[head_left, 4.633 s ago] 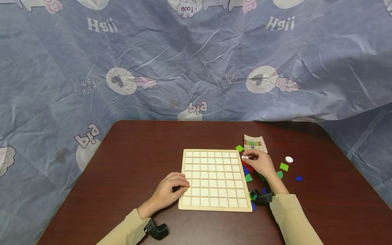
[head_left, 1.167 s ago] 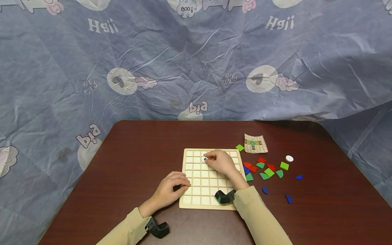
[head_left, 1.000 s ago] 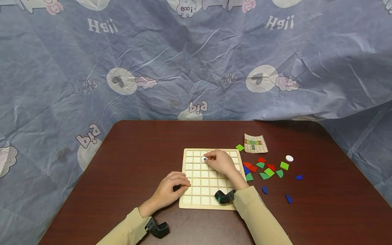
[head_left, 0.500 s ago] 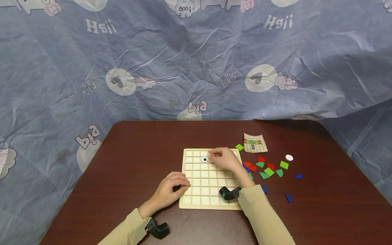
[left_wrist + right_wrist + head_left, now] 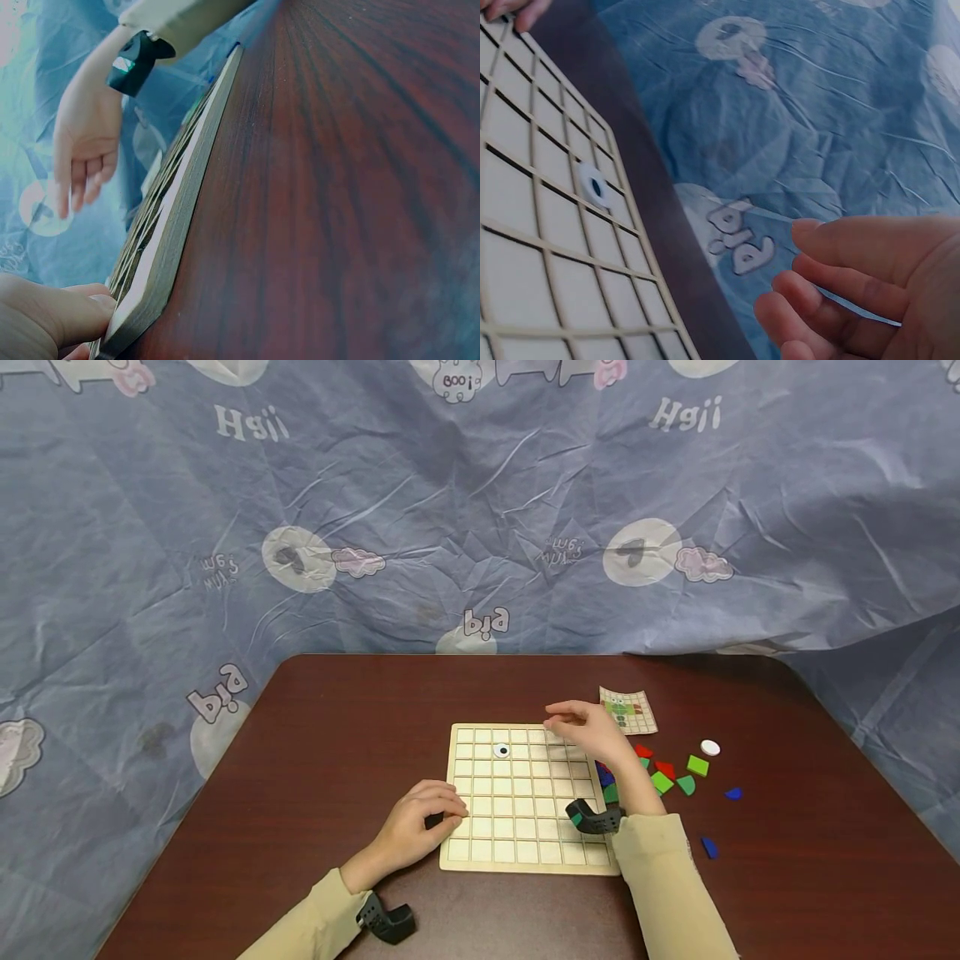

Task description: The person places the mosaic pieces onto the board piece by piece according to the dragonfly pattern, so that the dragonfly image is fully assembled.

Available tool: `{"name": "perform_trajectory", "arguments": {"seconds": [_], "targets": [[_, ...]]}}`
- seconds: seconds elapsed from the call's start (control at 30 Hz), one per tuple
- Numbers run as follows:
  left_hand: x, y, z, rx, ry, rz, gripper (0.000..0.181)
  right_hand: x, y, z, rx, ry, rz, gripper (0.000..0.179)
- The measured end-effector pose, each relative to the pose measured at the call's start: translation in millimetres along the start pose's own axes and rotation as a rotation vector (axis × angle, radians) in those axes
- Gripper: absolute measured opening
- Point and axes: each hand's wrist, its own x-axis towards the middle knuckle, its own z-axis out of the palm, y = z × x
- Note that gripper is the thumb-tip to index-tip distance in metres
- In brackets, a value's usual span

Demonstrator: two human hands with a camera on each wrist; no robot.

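Observation:
A pale wooden grid board [image 5: 525, 869] lies on the table. My left hand [image 5: 416, 827] rests on its left edge, the fingertips and thumb touching the board; in the left wrist view the thumb [image 5: 82, 319] lies against the rim. One white round eye piece [image 5: 501, 751] with a black pupil sits near the board's upper left, also visible in the right wrist view as a white disc [image 5: 595, 185]. My right hand [image 5: 592, 727] hovers over the board's upper right corner, its fingers [image 5: 847, 240] loosely bent and holding nothing.
A printed pattern card [image 5: 637, 714] lies beyond the right hand. Right of the board are scattered red, green and blue pieces, among them a light green square [image 5: 697, 766], a white disc [image 5: 710, 747] and a blue piece [image 5: 709, 847]. A patterned cloth [image 5: 480, 527] hangs behind the table.
My right hand carried the eye piece from the right side onto the board, let it go there, and has moved back to the right. The left hand has stayed on the board's edge.

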Motion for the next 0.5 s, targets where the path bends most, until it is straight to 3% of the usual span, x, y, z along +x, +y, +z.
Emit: {"name": "perform_trajectory", "arguments": {"seconds": [0.5], "targets": [[0.8,1.0,-0.3,-0.003,0.003,0.003,0.009,-23.5,19,-57,-0.006,0.172,0.066,0.051]]}}
